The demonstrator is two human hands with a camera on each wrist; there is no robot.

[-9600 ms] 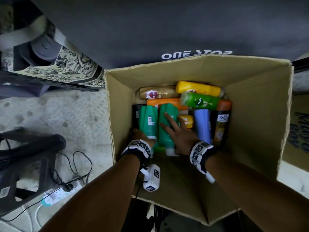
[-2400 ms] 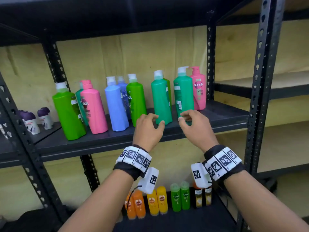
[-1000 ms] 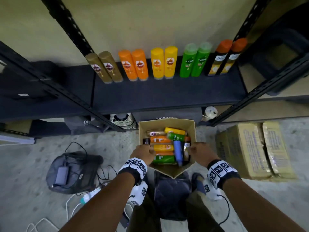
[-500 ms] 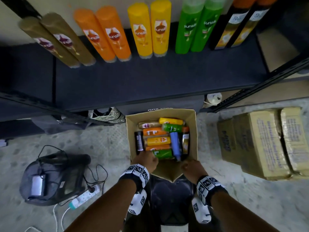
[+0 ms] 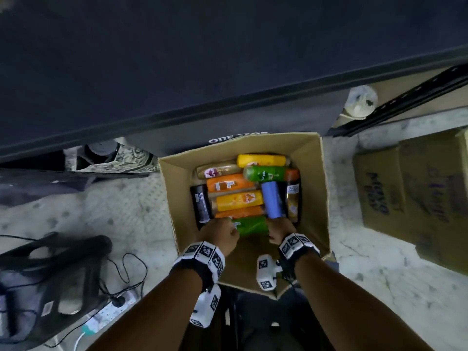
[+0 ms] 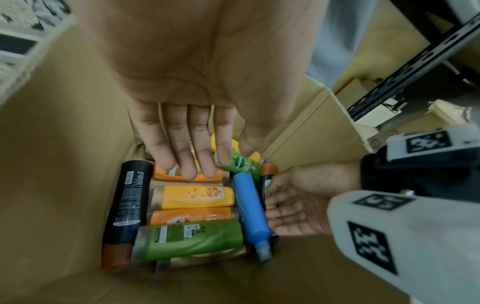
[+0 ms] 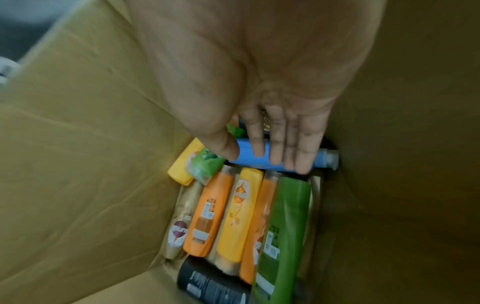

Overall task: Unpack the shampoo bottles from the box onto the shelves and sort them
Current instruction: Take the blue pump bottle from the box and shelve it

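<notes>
An open cardboard box stands on the floor with several shampoo bottles lying flat inside: orange, yellow, green, beige, black and one blue bottle. Both hands are inside the box at its near end. My left hand hovers with straight fingers over the orange and yellow bottles and holds nothing. Below it lies a green bottle. My right hand lays its straight fingers across the blue bottle, thumb on the other side. In the left wrist view the right hand's palm sits beside that blue bottle.
A dark shelf board overhangs the far side of the box. Closed cartons stand on the floor to the right. A black stool and a power strip with cables lie to the left.
My head has dropped closer to the box and the shelf's standing bottles have left the view. Both hands moved from the box's near rim down in among the bottles.
</notes>
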